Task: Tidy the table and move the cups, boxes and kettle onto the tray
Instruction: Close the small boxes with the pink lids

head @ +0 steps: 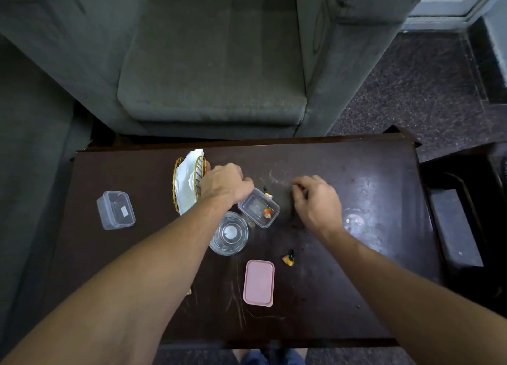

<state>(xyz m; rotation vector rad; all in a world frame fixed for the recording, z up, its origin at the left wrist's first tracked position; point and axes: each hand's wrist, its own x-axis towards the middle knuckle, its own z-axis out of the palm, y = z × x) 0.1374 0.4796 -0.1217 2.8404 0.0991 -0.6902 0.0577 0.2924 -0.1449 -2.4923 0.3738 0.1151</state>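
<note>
Clearing litter: left hand (225, 187) grips the clear box (259, 208), right hand (315, 200) curls over the table (356, 282), hold unclear; loose wrapper (288, 259) needs pinching next.

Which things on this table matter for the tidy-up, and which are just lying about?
Job: centre box, left box, pink box, glass bowl, loose wrapper.
Lying about: napkin holder, armchair.
</note>
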